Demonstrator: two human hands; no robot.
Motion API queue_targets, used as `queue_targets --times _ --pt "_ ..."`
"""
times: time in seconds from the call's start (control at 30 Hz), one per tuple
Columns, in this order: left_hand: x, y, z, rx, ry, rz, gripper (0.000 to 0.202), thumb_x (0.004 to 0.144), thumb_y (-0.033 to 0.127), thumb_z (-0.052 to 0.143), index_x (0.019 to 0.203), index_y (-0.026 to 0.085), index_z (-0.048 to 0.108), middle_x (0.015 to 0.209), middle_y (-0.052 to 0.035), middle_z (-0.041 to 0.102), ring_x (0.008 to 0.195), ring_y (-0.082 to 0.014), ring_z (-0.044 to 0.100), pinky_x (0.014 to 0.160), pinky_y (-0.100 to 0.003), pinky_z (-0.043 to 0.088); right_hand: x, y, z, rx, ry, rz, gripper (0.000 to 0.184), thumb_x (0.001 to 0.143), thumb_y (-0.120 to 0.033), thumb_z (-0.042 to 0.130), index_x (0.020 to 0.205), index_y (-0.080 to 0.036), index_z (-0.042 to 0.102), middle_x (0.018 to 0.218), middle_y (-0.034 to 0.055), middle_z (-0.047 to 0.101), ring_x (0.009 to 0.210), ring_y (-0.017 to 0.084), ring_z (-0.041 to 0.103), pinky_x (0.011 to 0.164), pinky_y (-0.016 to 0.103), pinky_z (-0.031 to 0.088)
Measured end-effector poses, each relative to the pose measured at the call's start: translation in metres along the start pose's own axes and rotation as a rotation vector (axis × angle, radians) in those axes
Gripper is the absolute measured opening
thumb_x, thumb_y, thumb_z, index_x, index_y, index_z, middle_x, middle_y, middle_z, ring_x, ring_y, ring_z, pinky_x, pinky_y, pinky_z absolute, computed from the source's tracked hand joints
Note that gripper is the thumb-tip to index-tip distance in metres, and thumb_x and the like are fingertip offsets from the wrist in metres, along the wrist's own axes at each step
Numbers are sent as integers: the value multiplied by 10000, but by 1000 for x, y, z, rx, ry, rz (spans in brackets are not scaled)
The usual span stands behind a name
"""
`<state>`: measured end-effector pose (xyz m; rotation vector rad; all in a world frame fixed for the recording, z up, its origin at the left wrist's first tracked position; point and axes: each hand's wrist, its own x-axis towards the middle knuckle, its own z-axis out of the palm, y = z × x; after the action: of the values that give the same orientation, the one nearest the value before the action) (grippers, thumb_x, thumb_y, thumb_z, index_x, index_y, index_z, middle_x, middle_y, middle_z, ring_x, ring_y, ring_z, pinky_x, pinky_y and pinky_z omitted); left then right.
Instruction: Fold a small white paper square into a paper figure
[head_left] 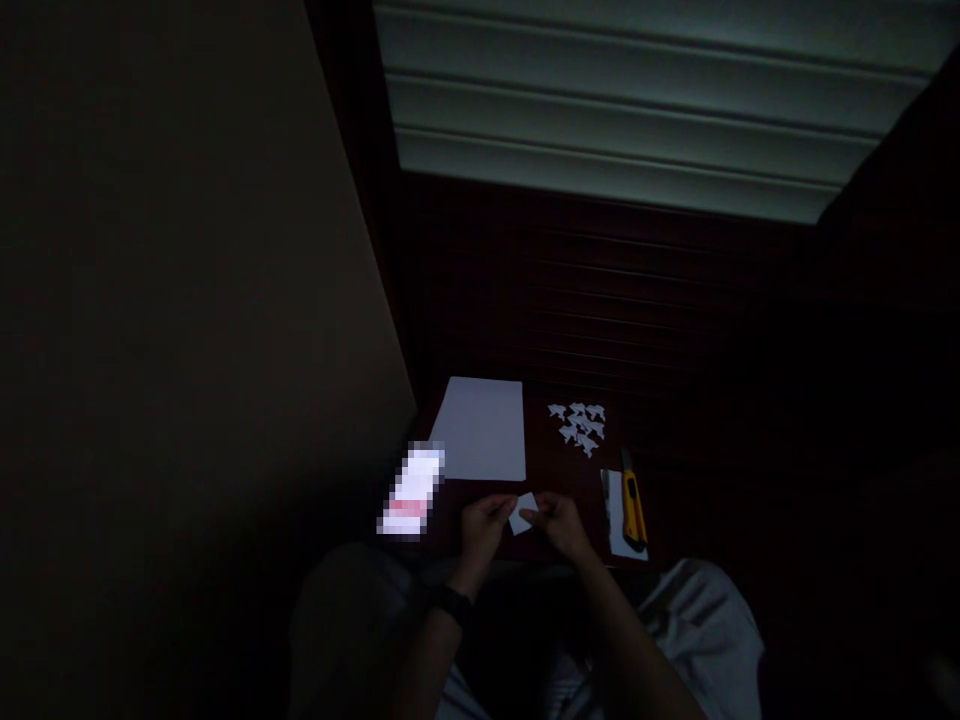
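The scene is dark. My left hand [484, 525] and my right hand [559, 522] meet over the near edge of a small dark table [547, 470]. Both pinch a small white piece of paper [523, 512] between their fingertips. A dark watch sits on my left wrist. Beyond my hands lies a white sheet of paper [484, 428]. To its right sits a cluster of several small folded white paper shapes [579, 425].
A yellow utility knife [634, 505] rests on a white paper strip [616, 520] right of my hands. A blurred-out bright rectangle [412, 490] lies at the table's left. A plain wall rises left, and a shuttered window [630, 100] stands behind the table.
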<state>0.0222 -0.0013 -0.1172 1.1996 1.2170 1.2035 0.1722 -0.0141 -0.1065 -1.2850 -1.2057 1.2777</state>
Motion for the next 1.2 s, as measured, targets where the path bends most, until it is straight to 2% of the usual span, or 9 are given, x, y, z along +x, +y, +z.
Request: queue_targets --times 0.1,0.27,0.4,0.57,0.8,1.03,1.2 --pt "0 1 2 -16 -26 -11 263 652 340 640 810 132 673 799 -87 688 747 -205 629 662 -278 479 -2 -1 -1 57 -39 -13 263 653 -338 641 830 -151 587 639 2 601 529 118 516 493 212 388" --pt "2 -1 6 32 -107 -59 231 578 319 695 704 127 665 667 -60 676 603 -179 617 545 -239 456 -7 -1 -5 -25 -70 -57 270 646 -290 656 869 -169 565 627 -21 584 544 112 520 495 195 391" --pt "2 -2 5 31 -89 -86 232 594 337 681 682 125 651 641 -51 663 572 -165 601 512 -223 435 -9 -5 -9 6 -132 -16 320 652 -305 654 922 -164 560 662 -7 613 579 126 555 540 217 427" --pt "0 4 1 -8 -88 -94 258 613 341 675 735 116 644 686 -61 664 619 -170 603 544 -228 440 -11 -13 -10 56 -197 59 390 647 -355 658 965 -149 563 657 10 630 552 133 566 538 237 446" --pt "-3 11 1 -78 -118 -122 258 610 328 678 758 125 616 711 -53 666 630 -173 615 551 -234 451 -13 -15 -7 44 -147 82 334 702 -419 589 884 -140 599 593 6 602 532 134 555 513 228 437" --pt "-3 14 -4 -79 -269 -138 244 613 284 681 785 123 617 739 -61 668 653 -171 615 575 -243 463 -11 -7 -10 59 -153 45 287 730 -381 571 895 -148 601 579 -11 577 504 113 522 483 205 398" --pt "-4 15 -2 -124 -206 -147 271 602 257 684 819 117 604 767 -69 665 676 -179 616 598 -256 470 -13 -8 -7 20 -121 32 280 740 -409 552 792 -141 617 565 3 594 498 121 531 477 210 397"
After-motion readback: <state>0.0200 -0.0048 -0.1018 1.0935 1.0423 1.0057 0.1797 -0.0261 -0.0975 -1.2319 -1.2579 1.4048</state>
